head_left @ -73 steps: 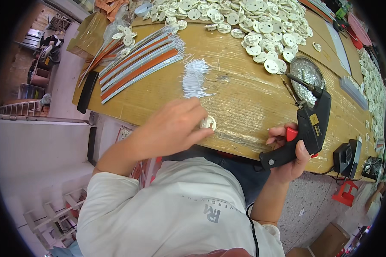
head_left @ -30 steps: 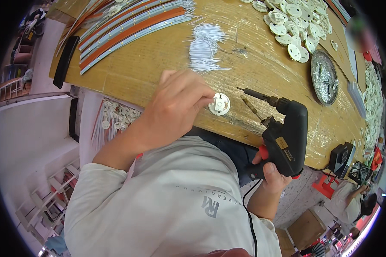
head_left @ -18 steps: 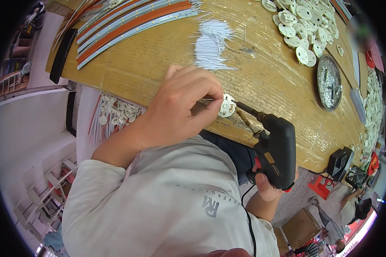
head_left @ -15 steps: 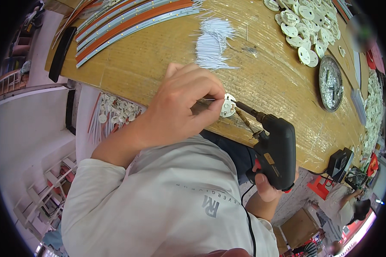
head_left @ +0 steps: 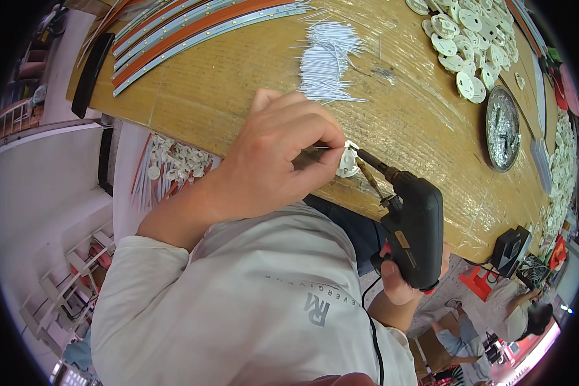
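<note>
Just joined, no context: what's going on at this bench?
A person is soldering at a wooden workbench. The left hand pinches a thin white wire against a small round white disc at the bench edge. The right hand holds a black soldering gun, its tip at the disc. More white discs, a bundle of white wires and long strips lie behind.

Light grey long-sleeved shirt, grey chest logo, sleeves pushed up, bare hands

head cam | looks steeply down | close over wooden bench (head_left: pixel 225 83)
</note>
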{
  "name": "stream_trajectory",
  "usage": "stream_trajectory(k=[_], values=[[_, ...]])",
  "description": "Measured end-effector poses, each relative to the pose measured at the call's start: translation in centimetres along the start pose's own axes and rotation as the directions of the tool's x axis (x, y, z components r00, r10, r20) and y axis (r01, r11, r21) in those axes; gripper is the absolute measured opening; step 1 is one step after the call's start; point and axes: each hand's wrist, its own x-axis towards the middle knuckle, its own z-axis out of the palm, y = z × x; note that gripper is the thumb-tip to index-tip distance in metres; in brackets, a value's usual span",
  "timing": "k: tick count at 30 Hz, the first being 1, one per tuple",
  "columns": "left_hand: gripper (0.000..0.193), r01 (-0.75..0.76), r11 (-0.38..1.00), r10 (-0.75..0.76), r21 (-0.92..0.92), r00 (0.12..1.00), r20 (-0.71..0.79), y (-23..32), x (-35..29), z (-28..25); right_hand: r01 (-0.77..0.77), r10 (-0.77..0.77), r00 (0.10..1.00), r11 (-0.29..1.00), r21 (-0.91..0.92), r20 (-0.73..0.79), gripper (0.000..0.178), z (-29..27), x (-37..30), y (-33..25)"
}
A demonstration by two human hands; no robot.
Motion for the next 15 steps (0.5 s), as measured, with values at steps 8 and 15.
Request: stream_trajectory(k=[8,15], values=[[0.011,-0.005,1.0,0.005,-0.001,1.0,0.006,-0.15,0.01,0.09,0.055,-0.053,0.998,0.997,-0.048,0.044,0.043,-0.39,0.47,0.01],[0.009,-0.003,1.0,0.003,0.008,1.0,0.016,-0.09,0.0,-0.07,-0.018,0.018,1.0,1.0,0.0,0.007,0.042,-0.06,0.2,-0.21]])
